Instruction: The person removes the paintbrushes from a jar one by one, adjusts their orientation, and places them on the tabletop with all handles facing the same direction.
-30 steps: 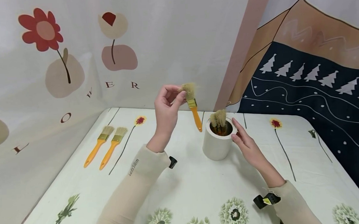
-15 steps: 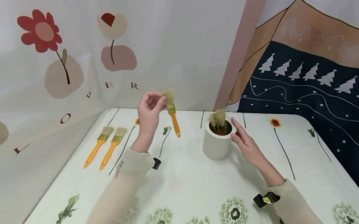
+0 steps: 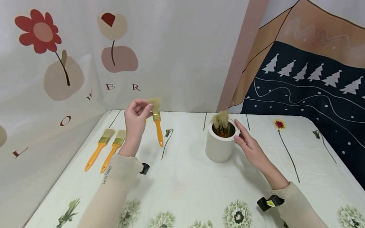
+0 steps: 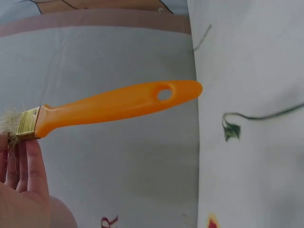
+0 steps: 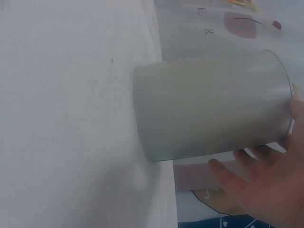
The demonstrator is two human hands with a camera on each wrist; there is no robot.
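Left hand (image 3: pixel 135 119) is pinching one brush (image 3: pixel 158 128) by its bristles near mid-frame; right hand (image 3: pixel 251 148), fingers relaxed, is touching one pot (image 3: pixel 220 148), centre right; two more brushes (image 3: pixel 99 148) are lying mid-left.

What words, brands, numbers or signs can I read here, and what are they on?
"L O W E R": spaced letters on the wall cloth.
"LetsSlim", small and slightly blurred: on the left sleeve.
Yellow tag on the right wrist device: any print is too small to read.
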